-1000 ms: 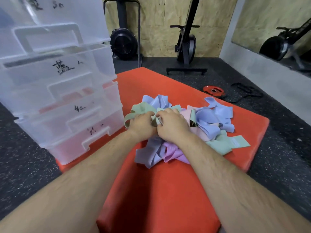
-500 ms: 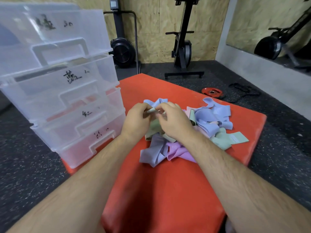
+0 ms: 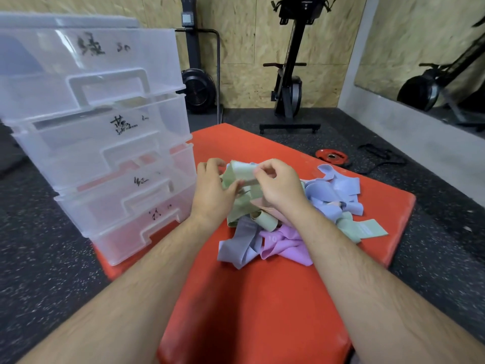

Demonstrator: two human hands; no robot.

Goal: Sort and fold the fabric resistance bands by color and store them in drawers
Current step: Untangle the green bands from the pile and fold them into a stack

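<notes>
A pile of fabric resistance bands (image 3: 333, 198) in green, light blue, grey-blue, pink and purple lies on a red mat (image 3: 262, 298). My left hand (image 3: 212, 190) and my right hand (image 3: 278, 185) both grip one pale green band (image 3: 241, 174), lifted a little above the pile between them. Its lower part hangs down onto the heap. A grey-blue band (image 3: 238, 248) and a purple band (image 3: 283, 240) lie at the pile's near edge. A stack of clear plastic drawers (image 3: 99, 143) with handwritten labels stands at the left, all closed.
Dark rubber floor surrounds the mat. A red weight plate (image 3: 331, 155) and a black cord (image 3: 380, 156) lie on the floor beyond the mat's right side. Exercise machines (image 3: 291, 82) stand against the wooden wall. A mirror is at the right.
Both hands have risen from the pile, lifting the green band up and spreading it between them. The camera has tilted up and drawn closer.
</notes>
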